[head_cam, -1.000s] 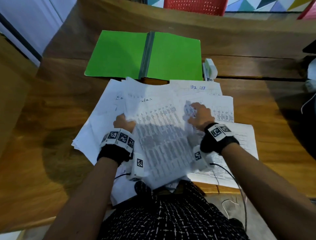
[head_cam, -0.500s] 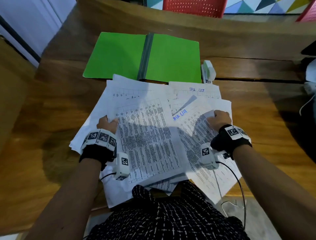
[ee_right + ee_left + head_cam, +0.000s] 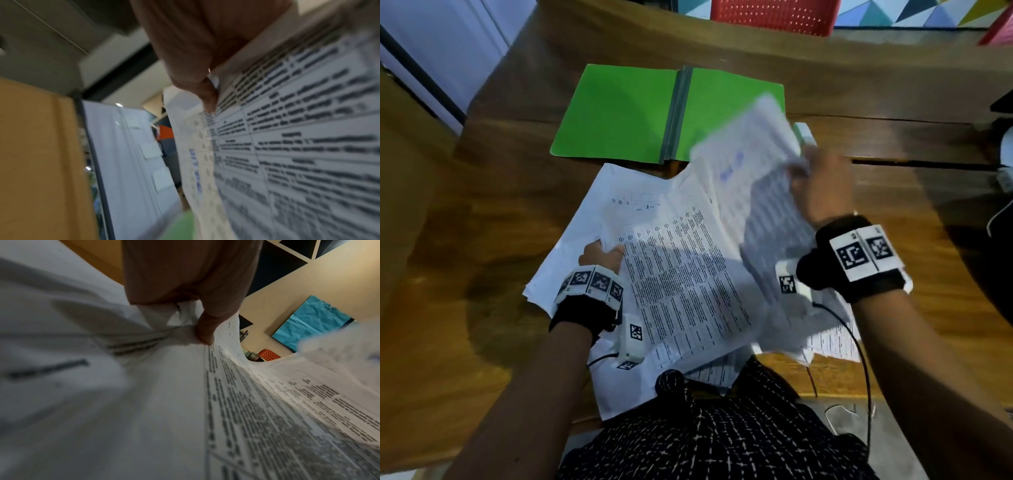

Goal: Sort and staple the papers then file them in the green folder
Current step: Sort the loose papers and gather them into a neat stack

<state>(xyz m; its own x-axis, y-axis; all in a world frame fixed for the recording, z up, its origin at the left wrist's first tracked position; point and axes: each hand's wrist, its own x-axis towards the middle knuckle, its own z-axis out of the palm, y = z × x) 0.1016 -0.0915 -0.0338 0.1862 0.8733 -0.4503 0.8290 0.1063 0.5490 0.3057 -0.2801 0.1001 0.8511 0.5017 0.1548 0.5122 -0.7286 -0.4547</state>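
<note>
A: Overhead, the right hand [image 3: 822, 185] pinched a blurred sheet [image 3: 750, 164], lifted over the folder [image 3: 619, 116], which lay open on the surface [image 3: 482, 212] beyond the papers [image 3: 681, 274].

B: And the left hand [image 3: 602, 255]?

A: From its wrist, the thumb [image 3: 205, 331] pinched the stack [image 3: 267, 402] at its edge.

B: The right wrist?

A: Fingers [image 3: 207, 95] pinched the printed sheet, blurred.

B: Risk?

A: That sheet could probably crease or slip; a loosened left grip might let the loose pile slide off the near edge.
</note>
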